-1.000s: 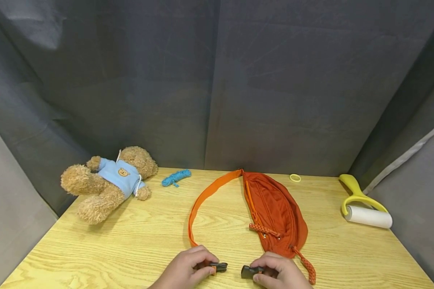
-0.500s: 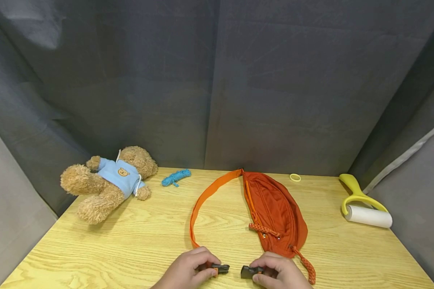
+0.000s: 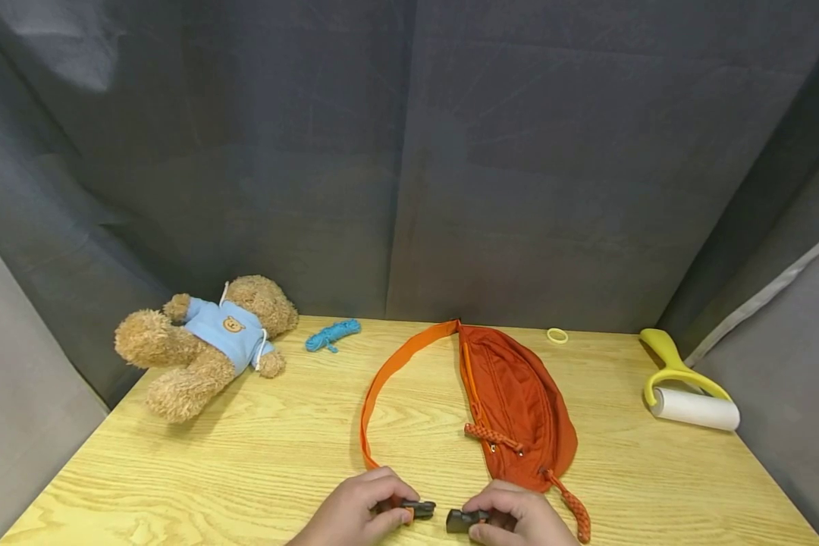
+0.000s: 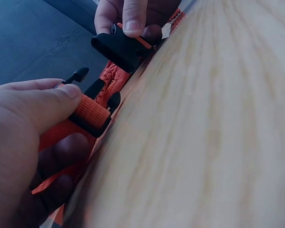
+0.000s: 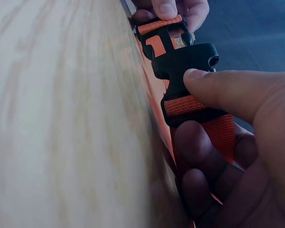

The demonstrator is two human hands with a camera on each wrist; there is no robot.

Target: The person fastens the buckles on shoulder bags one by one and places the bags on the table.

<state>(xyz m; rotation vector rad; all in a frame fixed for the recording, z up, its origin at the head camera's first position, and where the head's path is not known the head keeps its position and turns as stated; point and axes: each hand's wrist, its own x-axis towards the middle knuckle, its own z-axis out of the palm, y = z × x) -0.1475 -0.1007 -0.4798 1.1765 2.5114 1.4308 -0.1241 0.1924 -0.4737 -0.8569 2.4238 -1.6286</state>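
Observation:
A red-orange waist bag (image 3: 519, 409) lies on the table, its orange strap (image 3: 375, 402) curving round to the left. My left hand (image 3: 365, 506) pinches the pronged half of a black side-release buckle (image 4: 97, 126), thumb on the orange webbing threaded through it. My right hand (image 3: 515, 516) pinches the socket half of the buckle (image 5: 185, 61) between thumb and fingers. The two halves face each other with a small gap in the head view. Braided zipper pulls (image 3: 494, 436) hang from the bag, one of them beside my right hand.
A teddy bear (image 3: 211, 341) in a blue hoodie lies at the back left. Near it is a blue rope bundle (image 3: 333, 334). A yellow ring (image 3: 556, 336) sits at the back, and a yellow-handled lint roller (image 3: 696, 409) at the right. A dark curtain (image 3: 409, 167) hangs behind the table.
My right hand has moved left with the socket half, drawing the bag's lower end slightly along. My left hand has shifted a little to the right. The gap between the buckle halves is smaller.

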